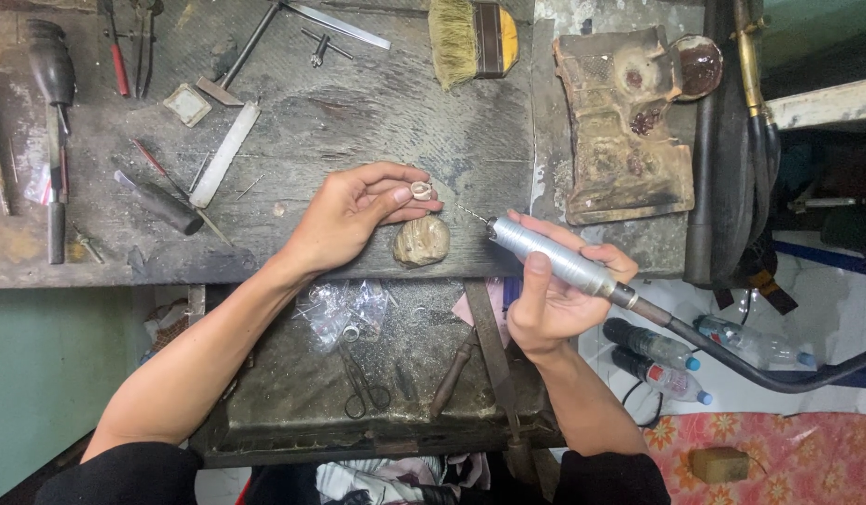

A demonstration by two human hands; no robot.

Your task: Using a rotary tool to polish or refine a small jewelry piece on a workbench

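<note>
Left hand (344, 217) pinching a small pale ring (421, 191); right hand (554, 299) gripping the rotary handpiece (550, 255), its bit pointing toward ten o'clock, awaiting steady alignment.

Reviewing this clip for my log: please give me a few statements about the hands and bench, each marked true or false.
1. The left hand pinches a small pale ring. True.
2. The right hand holds scissors. False: it grips a silver rotary handpiece; the scissors lie in the tray below.
3. A brush lies at the bench's far edge. True.
4. The plastic bottles stand on the bench. False: they lie on the floor.
</note>
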